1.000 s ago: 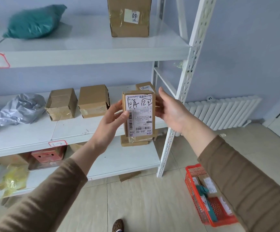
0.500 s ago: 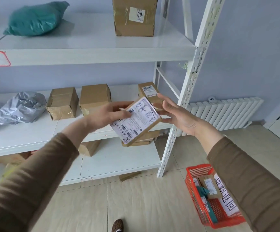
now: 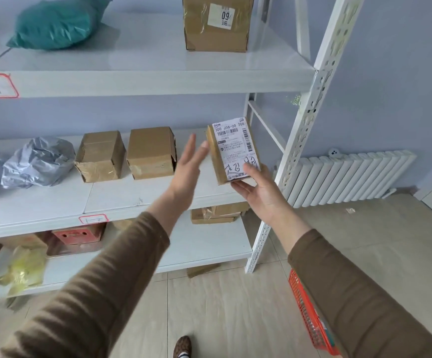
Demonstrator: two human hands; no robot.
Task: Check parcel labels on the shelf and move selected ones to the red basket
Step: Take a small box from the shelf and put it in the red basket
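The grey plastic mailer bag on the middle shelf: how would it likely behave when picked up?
The grey mailer bag looks crumpled and slumped, so it would probably sag and change shape in the hands. Its glossy film may be somewhat slippery. Lying low and wide on the middle shelf, it seems unlikely to roll or tip.

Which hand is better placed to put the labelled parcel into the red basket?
The right hand. It already holds the labelled parcel, and the red basket lies low on that side. The left hand is open and empty.
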